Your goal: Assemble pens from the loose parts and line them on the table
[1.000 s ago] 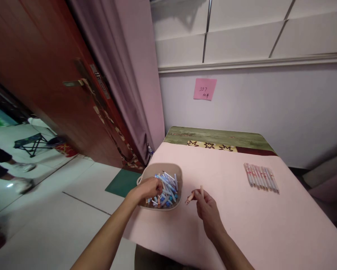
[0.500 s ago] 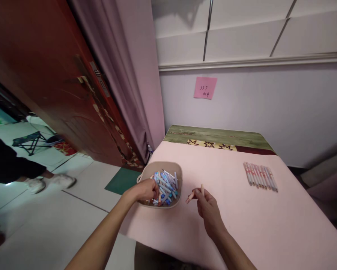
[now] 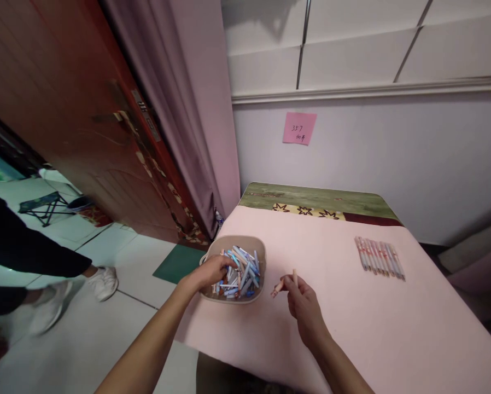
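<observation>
At lower centre, the right hand (image 3: 305, 306) pinches two peach pieces (image 3: 278, 287). Beside it, the loose pens (image 3: 245, 271) in the basket (image 3: 237, 241) have shifted around the left hand (image 3: 210, 269), suggesting the pile is being stirred; whether its curled fingers grip one, I cannot tell. More pens (image 3: 380, 258) lie in a row at right on the pink cloth (image 3: 311, 241). A pink note (image 3: 299, 128) hangs at upper centre.

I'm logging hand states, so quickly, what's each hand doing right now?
Left hand: in the basket; grip unclear.
Right hand: closed on peach pen pieces.
</observation>
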Motion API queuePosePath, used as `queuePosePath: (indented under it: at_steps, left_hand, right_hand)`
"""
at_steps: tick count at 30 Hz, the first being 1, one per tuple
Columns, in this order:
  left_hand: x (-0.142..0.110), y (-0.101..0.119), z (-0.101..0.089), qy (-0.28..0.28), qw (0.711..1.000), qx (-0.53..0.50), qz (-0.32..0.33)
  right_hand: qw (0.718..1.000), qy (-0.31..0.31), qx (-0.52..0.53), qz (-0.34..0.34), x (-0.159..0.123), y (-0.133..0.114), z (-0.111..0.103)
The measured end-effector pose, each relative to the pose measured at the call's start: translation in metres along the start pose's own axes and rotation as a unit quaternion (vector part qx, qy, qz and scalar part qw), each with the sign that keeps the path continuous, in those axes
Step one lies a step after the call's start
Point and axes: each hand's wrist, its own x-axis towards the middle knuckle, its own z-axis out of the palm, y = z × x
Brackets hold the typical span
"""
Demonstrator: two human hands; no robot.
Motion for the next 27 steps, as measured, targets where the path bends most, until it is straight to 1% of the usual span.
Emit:
queuePosePath:
  at_steps: [4, 7, 12, 16, 23, 27]
  left_hand:
    - [-0.002, -0.002, -0.001, 0.048, 0.998, 0.033, -0.019]
    - [-0.002, 0.0, 0.001, 0.064, 0.995, 0.067, -0.035]
    - [0.005, 0.002, 0.014, 0.07, 0.99, 0.105, -0.063]
    - [0.013, 0.002, 0.021, 0.063, 0.986, 0.126, -0.086]
    - [0.017, -0.003, 0.024, 0.06, 0.984, 0.133, -0.104]
    - [0.017, -0.006, 0.024, 0.057, 0.986, 0.122, -0.101]
  right_hand:
    - [1.0, 0.0, -0.001, 0.001, 0.0, 0.0, 0.001]
    - [1.0, -0.002, -0.006, 0.002, -0.001, -0.001, 0.003]
    - [1.0, -0.009, -0.008, -0.005, -0.001, -0.001, 0.004]
    - [1.0, -0.003, -0.004, 0.001, -0.001, -0.001, 0.002]
    - [1.0, 0.012, -0.004, 0.003, -0.002, -0.002, 0.001]
    - [1.0, 0.012, 0.002, 0.004, -0.002, -0.002, 0.001]
